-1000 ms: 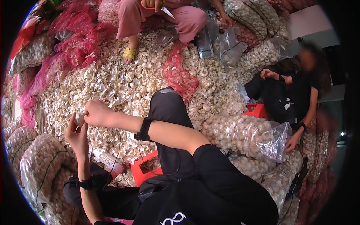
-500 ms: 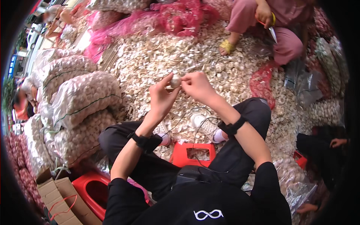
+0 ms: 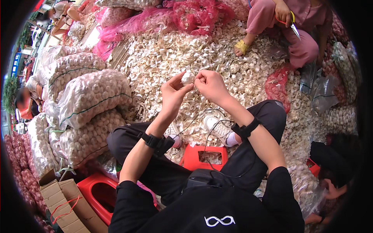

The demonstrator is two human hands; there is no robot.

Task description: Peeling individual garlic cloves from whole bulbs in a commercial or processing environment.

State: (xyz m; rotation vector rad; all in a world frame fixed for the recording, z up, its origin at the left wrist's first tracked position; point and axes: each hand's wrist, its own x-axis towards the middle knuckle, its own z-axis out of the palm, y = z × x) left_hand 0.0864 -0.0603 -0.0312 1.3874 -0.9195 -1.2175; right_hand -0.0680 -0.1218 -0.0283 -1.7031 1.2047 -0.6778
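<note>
A whitish garlic bulb (image 3: 188,78) is gripped between the thumb and fingers of my left hand (image 3: 173,93). My right hand (image 3: 213,87) is closed in a pinch right beside the bulb's right side. Whether its fingertips touch the bulb, or hold a bit of skin, is too small to make out. Both hands hover above a thick layer of dry garlic skins (image 3: 155,58) that spreads over the ground in front of my shoes.
Filled garlic sacks (image 3: 95,97) are stacked at the left. A red plastic stool (image 3: 187,159) sits between my legs, another red stool (image 3: 87,186) and a cardboard box (image 3: 58,194) at lower left. Across from me, a seated person holds yellow-handled scissors (image 3: 294,26). Pink netting (image 3: 194,19) lies at the back.
The whole view has shifted slightly. My left hand still holds the garlic bulb, more of which now shows, and my right hand's pinched fingers stay close to it.
</note>
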